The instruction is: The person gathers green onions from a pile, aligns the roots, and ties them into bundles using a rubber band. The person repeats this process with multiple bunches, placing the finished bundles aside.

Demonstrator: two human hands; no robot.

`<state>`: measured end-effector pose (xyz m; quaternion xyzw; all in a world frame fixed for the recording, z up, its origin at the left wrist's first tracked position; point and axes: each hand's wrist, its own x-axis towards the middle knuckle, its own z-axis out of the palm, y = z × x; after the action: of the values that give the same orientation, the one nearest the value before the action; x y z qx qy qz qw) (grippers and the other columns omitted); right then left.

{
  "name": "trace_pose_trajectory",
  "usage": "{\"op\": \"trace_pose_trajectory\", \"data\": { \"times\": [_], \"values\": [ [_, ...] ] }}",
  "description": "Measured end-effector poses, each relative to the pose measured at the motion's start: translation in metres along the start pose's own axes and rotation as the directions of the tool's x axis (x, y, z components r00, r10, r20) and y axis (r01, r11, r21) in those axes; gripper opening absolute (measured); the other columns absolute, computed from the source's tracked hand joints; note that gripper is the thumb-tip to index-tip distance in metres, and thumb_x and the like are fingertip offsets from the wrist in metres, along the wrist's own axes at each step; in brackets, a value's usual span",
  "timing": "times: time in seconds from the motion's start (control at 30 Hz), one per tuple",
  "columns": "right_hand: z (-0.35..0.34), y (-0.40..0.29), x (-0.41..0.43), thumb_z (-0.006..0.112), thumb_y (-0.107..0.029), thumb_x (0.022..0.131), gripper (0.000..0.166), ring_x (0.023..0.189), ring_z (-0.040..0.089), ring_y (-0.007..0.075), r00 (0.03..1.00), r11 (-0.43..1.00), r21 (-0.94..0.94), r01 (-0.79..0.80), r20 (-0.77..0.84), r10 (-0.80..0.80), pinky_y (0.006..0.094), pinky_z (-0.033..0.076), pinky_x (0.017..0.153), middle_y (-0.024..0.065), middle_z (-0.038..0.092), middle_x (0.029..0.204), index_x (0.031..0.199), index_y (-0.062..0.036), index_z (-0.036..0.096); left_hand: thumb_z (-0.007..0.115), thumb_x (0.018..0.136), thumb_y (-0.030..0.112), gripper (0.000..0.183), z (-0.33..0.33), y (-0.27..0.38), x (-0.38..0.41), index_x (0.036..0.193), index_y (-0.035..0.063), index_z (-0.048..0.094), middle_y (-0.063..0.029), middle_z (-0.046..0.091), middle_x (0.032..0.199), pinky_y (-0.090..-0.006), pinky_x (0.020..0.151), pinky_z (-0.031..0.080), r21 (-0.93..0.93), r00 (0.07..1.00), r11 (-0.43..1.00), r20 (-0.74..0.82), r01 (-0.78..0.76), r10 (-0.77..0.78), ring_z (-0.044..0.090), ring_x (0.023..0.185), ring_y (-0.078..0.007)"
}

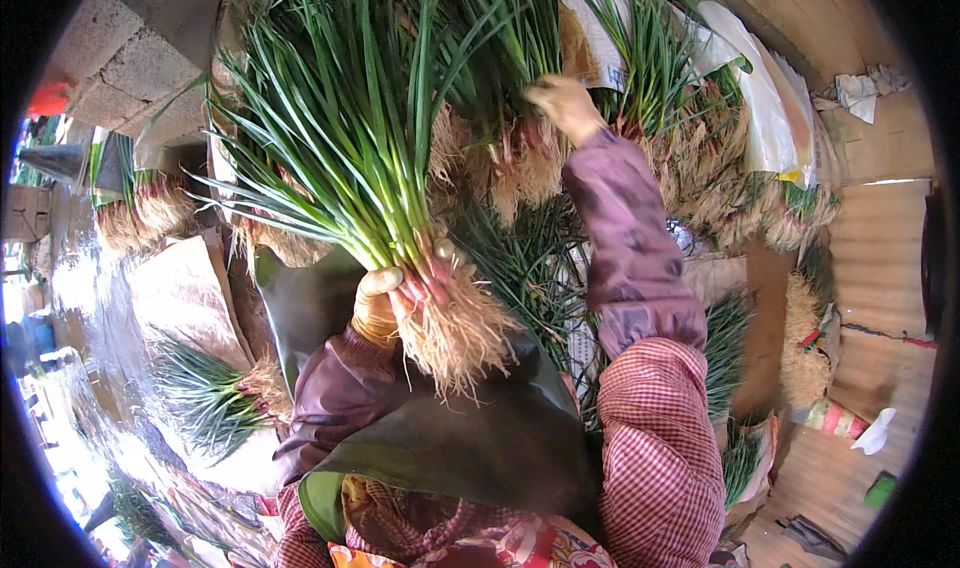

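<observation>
A thick bunch of scallions [397, 215], with long green leaves, reddish bases and tangled pale roots, is held upright in my left hand [377, 298]. The fingers wrap around the lower stalks just above the roots, partly hidden behind them. My right hand [562, 102] is stretched forward to a standing row of scallions [517, 144] and touches their stalks with curled fingers. Blur and the angle hide whether it grips any. Below the held roots, a dark waterproof apron [465, 448] covers my lap.
More scallions stand at the front right [652, 80], partly covered by white woven sacks [772, 110]. Loose green leaves [525, 275] lie between my arms and the row. A separate scallion bundle [217, 395] rests on sacking at left. Concrete blocks [142, 65] stand front left; wet floor [82, 290] shines at left.
</observation>
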<state>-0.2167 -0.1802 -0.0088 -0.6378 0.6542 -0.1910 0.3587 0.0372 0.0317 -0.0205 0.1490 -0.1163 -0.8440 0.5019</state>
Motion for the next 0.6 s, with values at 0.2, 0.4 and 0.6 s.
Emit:
{"op": "trace_pose_trajectory", "data": {
  "times": [0.2, 0.4, 0.6],
  "values": [
    [0.041, -0.007, -0.102, 0.054, -0.031, 0.087, 0.028, 0.050, 0.042, 0.0051, 0.950, 0.762, 0.641, -0.092, 0.287, -0.126, 0.0197, 0.030, 0.041, -0.0024, 0.051, 0.062, 0.097, -0.0061, 0.062, 0.064, 0.067, 0.025, 0.063, 0.008, 0.003, 0.011, 0.119, -0.0036, 0.045, -0.0183, 0.059, 0.102, -0.0352, 0.086, 0.043, 0.184, 0.994, 0.977, -0.015, 0.108, -0.107, 0.059, 0.086, -0.0256],
    [0.061, -0.025, -0.101, 0.053, -0.033, 0.089, 0.034, 0.059, 0.053, 0.0116, 0.967, 0.866, 0.489, -0.108, 0.253, -0.022, 0.0237, 0.042, 0.051, 0.0064, 0.061, 0.077, 0.105, -0.0038, 0.060, 0.063, 0.068, 0.023, 0.065, 0.006, -0.008, 0.015, 0.124, -0.0027, 0.041, -0.0180, 0.050, 0.122, -0.0380, 0.099, 0.033, 0.147, 0.998, 0.987, -0.033, 0.065, -0.061, 0.051, 0.107, -0.0278],
    [0.084, -0.044, -0.128, 0.059, -0.020, 0.080, 0.014, 0.058, 0.060, 0.0267, 0.873, 0.874, -0.288, 0.392, -0.182, -0.452, 0.0348, 0.050, 0.056, 0.0112, 0.061, 0.066, 0.079, -0.0057, 0.061, 0.059, 0.071, 0.018, 0.039, 0.007, -0.002, 0.009, 0.101, -0.0076, 0.057, -0.0208, 0.063, 0.092, -0.0378, 0.081, 0.049, 0.222, 0.988, 0.967, -0.118, 0.128, -0.104, 0.061, 0.085, -0.0292]
  ]
}}
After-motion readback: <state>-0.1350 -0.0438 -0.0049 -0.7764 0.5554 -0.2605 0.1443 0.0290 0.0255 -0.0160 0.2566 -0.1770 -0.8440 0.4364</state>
